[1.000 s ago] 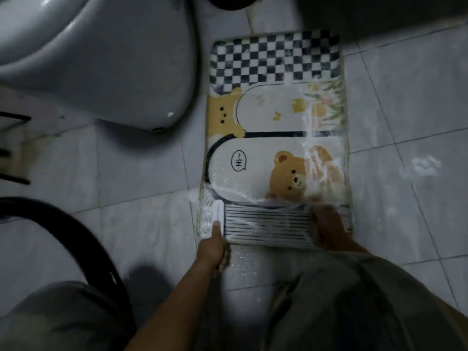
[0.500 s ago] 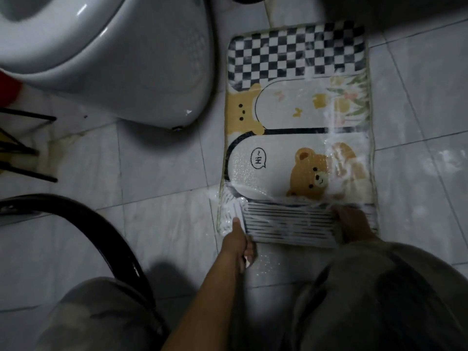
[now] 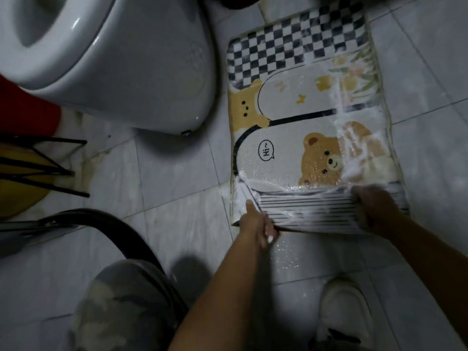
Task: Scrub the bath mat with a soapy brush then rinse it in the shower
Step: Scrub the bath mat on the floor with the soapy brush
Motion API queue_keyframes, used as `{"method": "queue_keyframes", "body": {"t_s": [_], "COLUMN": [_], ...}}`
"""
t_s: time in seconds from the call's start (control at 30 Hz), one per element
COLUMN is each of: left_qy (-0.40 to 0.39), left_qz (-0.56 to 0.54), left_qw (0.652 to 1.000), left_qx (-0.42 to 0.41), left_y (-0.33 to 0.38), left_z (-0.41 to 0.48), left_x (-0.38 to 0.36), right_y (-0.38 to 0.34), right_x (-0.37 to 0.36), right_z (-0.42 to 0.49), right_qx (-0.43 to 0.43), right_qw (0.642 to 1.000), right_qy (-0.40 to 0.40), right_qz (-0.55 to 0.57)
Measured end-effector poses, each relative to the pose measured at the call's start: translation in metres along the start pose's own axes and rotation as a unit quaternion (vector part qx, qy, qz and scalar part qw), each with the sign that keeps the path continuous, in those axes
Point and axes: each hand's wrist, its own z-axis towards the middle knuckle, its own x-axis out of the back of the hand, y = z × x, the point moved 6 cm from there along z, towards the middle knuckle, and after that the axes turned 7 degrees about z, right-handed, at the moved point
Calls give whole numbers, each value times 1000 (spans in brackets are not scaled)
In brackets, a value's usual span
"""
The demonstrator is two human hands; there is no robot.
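On the tiled floor (image 3: 177,173), just beside the toilet (image 3: 126,72), the bath mat (image 3: 291,117) is spread flat except for its striped near edge, which is raised off the tiles. That edge is pinched at its left corner by the left hand (image 3: 257,225) and gripped in the curled fingers of the right hand (image 3: 377,209). White suds (image 3: 354,160) are streaked down the mat's right side and no brush is in view, so scrubbing is judged largely done; the rinse in the shower is not yet begun.
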Motion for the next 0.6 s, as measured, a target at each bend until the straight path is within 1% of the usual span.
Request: {"method": "queue_keyframes", "body": {"t_s": [0.03,0.1,0.17,0.23,0.27,0.3,0.37,0.43,0.5,0.53,0.6], "left_qy": [10,8,30,62,84,103,109,131,147,134,73], "left_qz": [20,68,122,137,143,148,147,187,252,260,226], "left_qw": [1000,997,991,986,983,981,981,971,954,955,971], "left_qx": [-17,-35,-52,-73,-75,-72,-59,-73,-66,-51,-6], "left_y": [13,9,-24,-55,-59,-51,-20,5,-22,-47,-91], "left_z": [5,9,-9,-20,-18,-12,4,17,12,2,-20], "left_x": [-2,5,25,48,53,56,48,49,66,77,87], "right_y": [2,-1,1,2,1,0,-3,-8,-10,-9,-9], "right_x": [-1,-2,-2,-5,-5,-7,-5,-7,-7,-8,-7], "right_z": [-2,-3,-6,-8,-9,-9,-9,-13,-20,-24,-25], "right_qx": [-7,-6,-33,-60,-64,-60,-54,-52,-59,-61,-62], "right_qw": [1000,1000,998,996,996,996,996,997,997,997,997], "right_qy": [2,3,-4,-8,-6,-7,-4,-5,-9,-11,-8], "right_qz": [2,10,47,65,66,67,70,62,52,45,46]}}
